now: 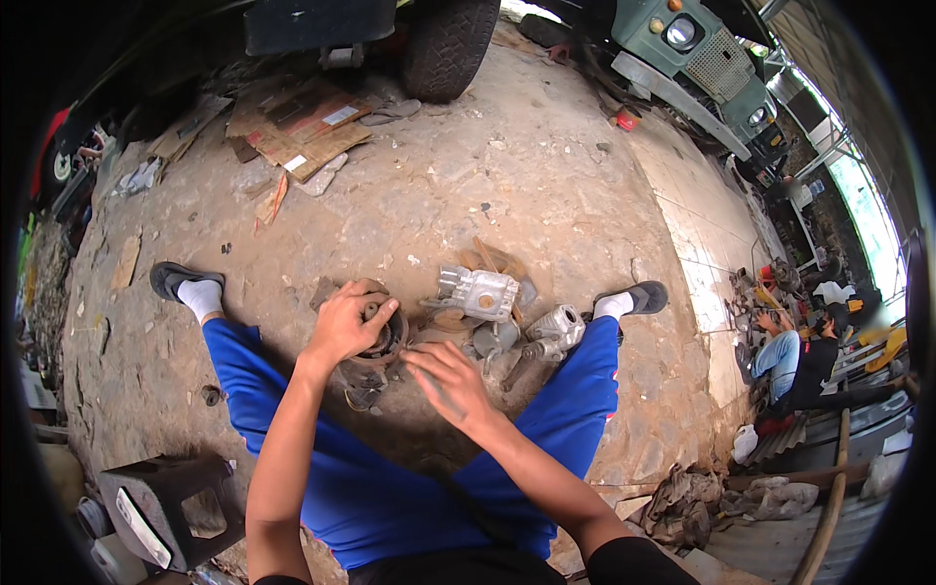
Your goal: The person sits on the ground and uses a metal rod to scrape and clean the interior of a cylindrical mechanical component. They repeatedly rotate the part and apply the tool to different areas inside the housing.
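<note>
Between my spread legs, a round rusty brown metal part [388, 343] with a hollow centre rests low on the ground. My left hand [353, 327] grips its left and upper side, with the thumb across the top. At its right rim, the fingertips of my right hand [450, 382] are pinched together; whatever is between them is too small to make out. Just right of the part lies a silver cast metal housing [486, 292]. Below that are a grey cylindrical piece [495, 336], a second silver casting [558, 331] and a dark metal rod [520, 370].
Cardboard sheets [302, 132] lie ahead, near a vehicle tyre [448, 54]. A green vehicle [673, 58] stands far right. Another person [814, 366] sits at the right among parts. A dark metal box [175, 512] is at lower left; crumpled cloth [682, 507] lies at lower right.
</note>
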`<state>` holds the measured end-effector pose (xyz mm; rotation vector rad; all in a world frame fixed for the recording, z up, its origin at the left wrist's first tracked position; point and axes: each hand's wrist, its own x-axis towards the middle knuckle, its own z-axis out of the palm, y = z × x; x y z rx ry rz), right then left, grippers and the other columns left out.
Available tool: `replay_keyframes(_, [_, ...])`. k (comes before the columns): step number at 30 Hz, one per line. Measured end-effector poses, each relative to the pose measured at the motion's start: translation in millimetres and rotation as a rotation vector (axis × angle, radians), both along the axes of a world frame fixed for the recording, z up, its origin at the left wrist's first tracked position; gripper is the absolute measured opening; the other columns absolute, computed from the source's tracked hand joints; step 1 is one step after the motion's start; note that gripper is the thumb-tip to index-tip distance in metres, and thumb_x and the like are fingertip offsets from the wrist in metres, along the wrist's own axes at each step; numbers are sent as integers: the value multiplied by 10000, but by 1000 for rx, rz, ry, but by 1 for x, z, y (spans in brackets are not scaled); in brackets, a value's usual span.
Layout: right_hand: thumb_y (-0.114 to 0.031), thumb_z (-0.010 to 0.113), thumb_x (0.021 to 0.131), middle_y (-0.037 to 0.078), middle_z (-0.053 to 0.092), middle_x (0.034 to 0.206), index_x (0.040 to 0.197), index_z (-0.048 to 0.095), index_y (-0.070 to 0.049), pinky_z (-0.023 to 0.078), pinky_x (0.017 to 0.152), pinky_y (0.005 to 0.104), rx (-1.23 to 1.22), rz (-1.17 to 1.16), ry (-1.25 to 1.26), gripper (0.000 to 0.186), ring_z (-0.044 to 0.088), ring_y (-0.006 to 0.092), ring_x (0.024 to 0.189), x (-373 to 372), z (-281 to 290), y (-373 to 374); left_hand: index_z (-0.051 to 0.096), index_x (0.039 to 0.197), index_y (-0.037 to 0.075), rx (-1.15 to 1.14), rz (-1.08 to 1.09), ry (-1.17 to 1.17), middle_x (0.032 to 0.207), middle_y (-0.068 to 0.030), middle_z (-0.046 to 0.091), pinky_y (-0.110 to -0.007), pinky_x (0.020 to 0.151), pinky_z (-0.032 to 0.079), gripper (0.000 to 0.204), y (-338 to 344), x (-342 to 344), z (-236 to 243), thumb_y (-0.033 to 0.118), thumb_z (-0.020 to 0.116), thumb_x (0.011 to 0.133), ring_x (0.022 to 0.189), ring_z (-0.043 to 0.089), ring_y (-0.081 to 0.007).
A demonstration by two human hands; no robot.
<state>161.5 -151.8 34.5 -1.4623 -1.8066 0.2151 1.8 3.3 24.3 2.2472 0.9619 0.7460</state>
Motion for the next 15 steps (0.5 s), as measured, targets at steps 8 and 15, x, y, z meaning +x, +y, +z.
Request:
replay_keyframes(8, [-13,760,825,62,701,1070,1102,729,-45,539,820,381,82,-17,-94,281,653,262,978,3,-6,4,748,1124,110,-35,-7,-6,1135,-102,702,-415,961,512,297,-5,3,9,336,676,945,1104,650,-321])
replay_keyframes(15, [-69,746,857,62,686,1132,1120,730,-80,531,839,393,88,-37,-79,264,648,270,981,16,-5,-4,743,1140,125,65,-8,35,1109,-83,713,-432,940,503,350,-11,11,5,395,686,924,1078,656,-304])
